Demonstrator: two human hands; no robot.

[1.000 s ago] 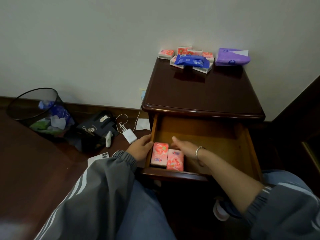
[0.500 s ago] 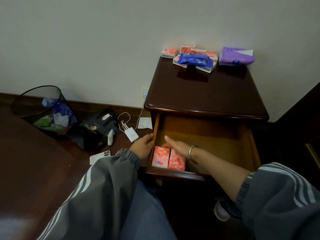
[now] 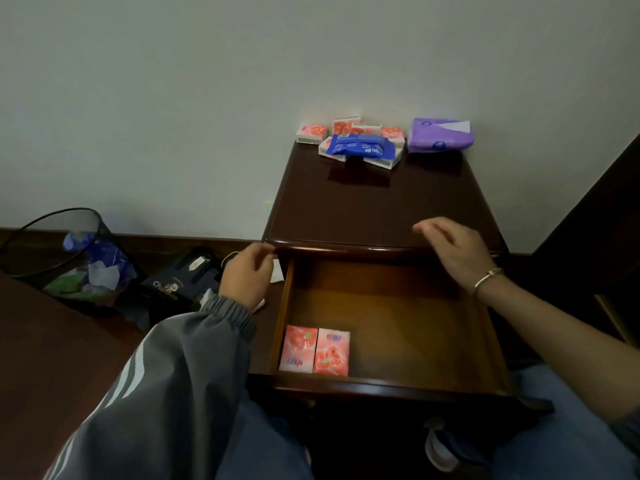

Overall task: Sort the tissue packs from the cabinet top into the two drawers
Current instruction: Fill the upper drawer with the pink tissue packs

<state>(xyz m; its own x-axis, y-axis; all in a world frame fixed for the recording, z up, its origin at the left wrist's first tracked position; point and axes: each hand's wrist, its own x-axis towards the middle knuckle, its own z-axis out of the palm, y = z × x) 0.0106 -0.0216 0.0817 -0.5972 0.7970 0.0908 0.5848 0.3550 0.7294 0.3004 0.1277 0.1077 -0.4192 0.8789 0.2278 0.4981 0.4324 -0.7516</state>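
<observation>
Pale grey wall (image 3: 173, 98) backs the dark brown wooden cabinet top (image 3: 374, 202), and its open wooden drawer (image 3: 398, 317) juts out toward our lap. Our left hand (image 3: 247, 275) hangs beside the cabinet's front left corner, its fingers (image 3: 263, 252) loosely curled around nothing. Our right hand (image 3: 453, 252) hovers over the front edge, fingers (image 3: 429, 230) relaxed and spread, also empty.

We judge the pile well beyond both sets of fingers to be the trouble. The glossy blue plastic tissue pack (image 3: 360, 147) lies across several small pink tissue packs (image 3: 311, 133). Tugging a pink one from under it could drag the blue pack along or shove neighbours off the edge. The soft purple plastic tissue pack (image 3: 440, 135), far beyond the right fingers, has a white sheet poking out, which a careless grab could snag or pull free. A long reach over the drawer might also let a forearm knock it.

Counting: two flat pink packs in the drawer (image 3: 298, 348), touching side by side, nearer to us than the fingers. On top we make out six pink packs, though the blue one may hide more, plus one blue and one purple. We see one drawer; the second is out of sight.
</observation>
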